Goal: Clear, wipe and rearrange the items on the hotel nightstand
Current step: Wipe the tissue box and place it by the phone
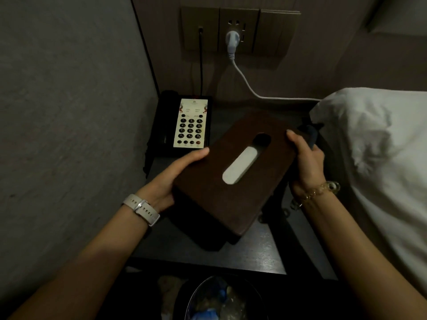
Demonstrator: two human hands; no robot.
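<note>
A brown tissue box (233, 179) with an oval slot showing white tissue is held tilted above the dark nightstand (249, 255). My left hand (175, 176) grips its left edge, thumb on top. My right hand (305, 162) grips its right edge and also seems to hold a dark blue cloth (310, 132) behind the box. A black telephone (184, 125) with a white keypad sits at the nightstand's back left corner.
A white plug and cable (233, 42) run from the wall socket panel toward the bed. White bedding (379, 153) lies on the right. A grey padded wall (69, 112) stands left. A bin with rubbish (221, 299) sits below the nightstand's front edge.
</note>
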